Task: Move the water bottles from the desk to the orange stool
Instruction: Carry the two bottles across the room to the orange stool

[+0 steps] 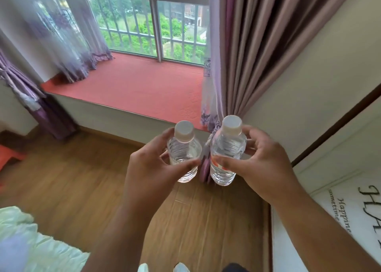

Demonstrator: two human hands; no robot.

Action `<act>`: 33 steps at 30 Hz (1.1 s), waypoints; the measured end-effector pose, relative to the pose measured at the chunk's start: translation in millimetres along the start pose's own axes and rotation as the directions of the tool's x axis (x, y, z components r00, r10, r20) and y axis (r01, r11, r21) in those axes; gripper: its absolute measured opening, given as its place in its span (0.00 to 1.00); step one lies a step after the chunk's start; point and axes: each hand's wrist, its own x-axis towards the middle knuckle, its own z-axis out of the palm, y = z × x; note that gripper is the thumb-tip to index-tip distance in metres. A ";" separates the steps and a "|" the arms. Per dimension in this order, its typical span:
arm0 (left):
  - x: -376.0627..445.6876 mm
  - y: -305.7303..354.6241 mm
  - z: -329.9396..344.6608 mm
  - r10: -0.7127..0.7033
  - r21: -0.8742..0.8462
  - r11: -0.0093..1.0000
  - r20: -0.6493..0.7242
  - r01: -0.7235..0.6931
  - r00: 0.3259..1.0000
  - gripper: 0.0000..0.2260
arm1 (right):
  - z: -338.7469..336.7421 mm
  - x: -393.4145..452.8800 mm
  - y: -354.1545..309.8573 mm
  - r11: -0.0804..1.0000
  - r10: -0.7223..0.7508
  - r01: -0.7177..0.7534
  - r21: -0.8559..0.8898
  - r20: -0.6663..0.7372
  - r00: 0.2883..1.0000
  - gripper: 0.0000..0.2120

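A person's left hand [152,166] holds a clear plastic water bottle [184,152] upright above a wooden floor [68,181], fingers and thumb curled round its upper body; that grip is closed on the bottle, not released. The right hand [257,164] grips a second water bottle [225,154] the same way, thumb across a strip of red-and-white label, fingers wrapped behind the far side. The two bottles stand side by side in the air, close but apart, each capped in white. Both are see-through; the left one shows a water line partway up its ribbed wall, while the level in the right one is hard to read. The lower end of each bottle shows below the hands.

Behind them, a bunched purple curtain tie [206,164] shows in the gap between the bottles. A brown and mauve curtain [268,44] hangs at right beside a window [148,24] with bars, over a red-covered window seat [134,86]. At the far left edge an orange stool [9,156] is cut off by the frame and blurred, well apart from both bottles. Pale bedding [31,242] fills the lower left corner. At right, a white panel [340,209] carries dark lettering, only partly legible. The person's feet at the bottom edge are mostly cropped.
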 end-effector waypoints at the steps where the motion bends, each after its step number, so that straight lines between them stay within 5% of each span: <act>1: 4.8 -4.2 -6.5 -0.007 0.010 1.000 -0.026 0.007 1.000 0.33 | 7.0 8.9 -3.5 1.000 -0.007 0.006 0.015 0.018 1.000 0.37; 13: 51.1 -41.4 -84.3 -0.134 0.188 0.955 -0.414 0.228 0.901 0.29 | 123.0 139.0 -47.0 0.971 -0.233 0.198 0.137 0.326 0.916 0.32; 24: 93.4 -50.5 -113.7 -0.194 0.184 0.810 -0.812 0.556 0.551 0.37 | 216.2 259.1 -103.5 0.876 -0.477 0.297 0.379 0.594 0.648 0.31; 27: 94.9 -51.2 -107.4 -0.235 0.085 0.803 -0.864 0.589 0.445 0.36 | 233.5 275.5 -105.5 0.862 -0.503 0.294 0.412 0.628 0.594 0.33; 33: 97.5 -59.8 -105.6 -0.313 -0.012 0.748 -0.888 0.664 0.337 0.34 | 261.9 293.3 -106.4 0.860 -0.510 0.307 0.407 0.700 0.499 0.36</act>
